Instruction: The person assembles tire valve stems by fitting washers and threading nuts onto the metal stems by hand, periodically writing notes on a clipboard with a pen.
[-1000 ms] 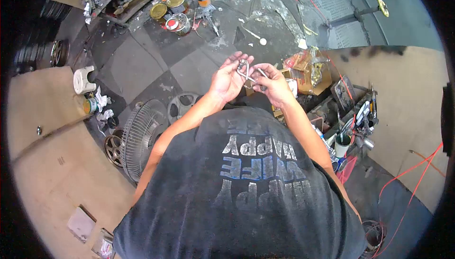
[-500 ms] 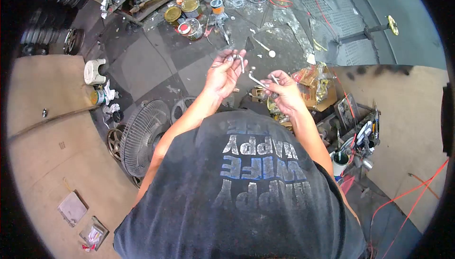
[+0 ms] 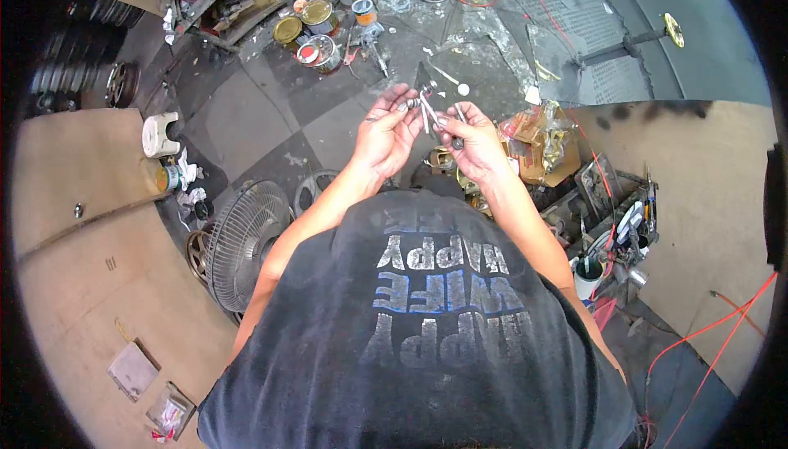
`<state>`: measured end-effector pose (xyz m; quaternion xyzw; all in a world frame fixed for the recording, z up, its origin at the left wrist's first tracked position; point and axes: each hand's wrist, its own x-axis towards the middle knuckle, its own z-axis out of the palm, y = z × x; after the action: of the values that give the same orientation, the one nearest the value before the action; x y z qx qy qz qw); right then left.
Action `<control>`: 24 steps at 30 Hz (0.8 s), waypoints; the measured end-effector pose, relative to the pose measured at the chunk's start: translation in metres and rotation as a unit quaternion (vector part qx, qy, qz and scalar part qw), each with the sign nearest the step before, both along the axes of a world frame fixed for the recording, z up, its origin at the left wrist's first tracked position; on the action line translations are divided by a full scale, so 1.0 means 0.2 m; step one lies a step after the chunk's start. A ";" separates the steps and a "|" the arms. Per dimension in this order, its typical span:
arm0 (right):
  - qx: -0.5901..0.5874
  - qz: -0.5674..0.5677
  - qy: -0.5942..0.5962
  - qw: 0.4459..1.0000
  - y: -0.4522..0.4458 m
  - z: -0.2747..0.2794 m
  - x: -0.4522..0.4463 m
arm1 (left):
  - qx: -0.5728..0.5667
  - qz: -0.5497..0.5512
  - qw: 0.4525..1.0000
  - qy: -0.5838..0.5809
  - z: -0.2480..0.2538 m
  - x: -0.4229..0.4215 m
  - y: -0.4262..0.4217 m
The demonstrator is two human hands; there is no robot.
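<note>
My left hand [image 3: 386,130], palm turned up, pinches a small bent metal piece [image 3: 411,104] with a rounded silvery end between thumb and fingers. Facing it, my right hand [image 3: 474,144] grips a slim silvery metal rod [image 3: 431,109] with a knob at its far tip. The rod crosses close over the left hand's piece; whether they touch I cannot tell. A second, darker metal piece [image 3: 458,142] shows in the right hand's grip, partly hidden by the fingers. What exact parts these are is too small to make out.
Below the hands, beyond my dark T-shirt [image 3: 410,301], stand a fan [image 3: 246,240] at left and an opened cardboard box [image 3: 546,158] at right. Paint cans [image 3: 318,16] and a spray gun [image 3: 375,47] sit on the floor ahead. A white stool [image 3: 160,135] is at left.
My right hand has moved left and slightly up, bringing its rod across to the piece in my left hand. The left hand still holds its piece in about the same place.
</note>
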<state>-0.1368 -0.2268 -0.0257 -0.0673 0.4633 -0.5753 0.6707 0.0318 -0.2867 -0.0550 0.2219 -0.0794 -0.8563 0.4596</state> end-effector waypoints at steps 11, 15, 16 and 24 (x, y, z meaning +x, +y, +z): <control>0.005 0.019 0.012 1.000 -0.01 -0.03 -0.02 | 0.014 -0.012 1.000 0.001 -0.01 0.00 -0.02; 0.016 0.015 0.019 1.000 0.00 -0.01 -0.02 | 0.016 -0.018 1.000 0.005 -0.02 -0.01 -0.02; 0.013 0.014 0.016 1.000 0.00 -0.02 -0.02 | 0.017 -0.019 1.000 0.005 -0.01 -0.01 -0.02; 0.024 0.010 0.014 1.000 0.03 0.01 -0.02 | 0.001 -0.028 0.999 0.016 0.01 -0.02 0.00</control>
<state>-0.1415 -0.2213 -0.0240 -0.0640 0.4852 -0.5564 0.6715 0.0269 -0.2870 -0.0536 0.2061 -0.0773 -0.8722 0.4368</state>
